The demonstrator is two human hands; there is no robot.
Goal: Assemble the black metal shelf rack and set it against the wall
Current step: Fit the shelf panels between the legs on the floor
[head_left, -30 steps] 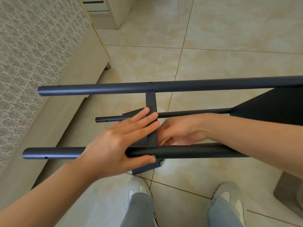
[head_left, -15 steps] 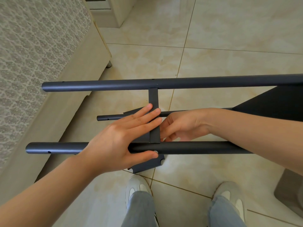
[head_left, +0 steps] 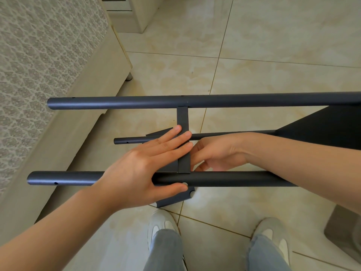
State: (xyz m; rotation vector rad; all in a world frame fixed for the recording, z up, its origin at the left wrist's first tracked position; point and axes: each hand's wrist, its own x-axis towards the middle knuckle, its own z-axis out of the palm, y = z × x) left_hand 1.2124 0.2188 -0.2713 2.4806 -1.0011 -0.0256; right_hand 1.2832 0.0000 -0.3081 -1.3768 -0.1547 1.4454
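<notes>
The black shelf rack lies on its side above the tiled floor, with its tubes running left to right. The far tube [head_left: 117,102] and the near tube [head_left: 234,180] are thick, and a thin tube [head_left: 132,140] runs between them. A black shelf panel [head_left: 182,118] spans the two thick tubes, and its lower corner carries a screw [head_left: 192,192]. My left hand [head_left: 136,169] presses flat on this panel with straight fingers, thumb along the near tube. My right hand [head_left: 218,153] reaches in from the right to the panel's edge, its curled fingertips hidden behind it. A second panel [head_left: 322,130] sits at the right.
A bed with a patterned cover [head_left: 39,55] and a pale base [head_left: 88,94] runs along the left. A pale cabinet [head_left: 136,12] stands at the top. My shoes [head_left: 162,223] are below the rack. A grey object [head_left: 343,231] lies at bottom right.
The rack and both hands shifted only slightly in view. Left hand still flat on the panel, right hand still at its edge.
</notes>
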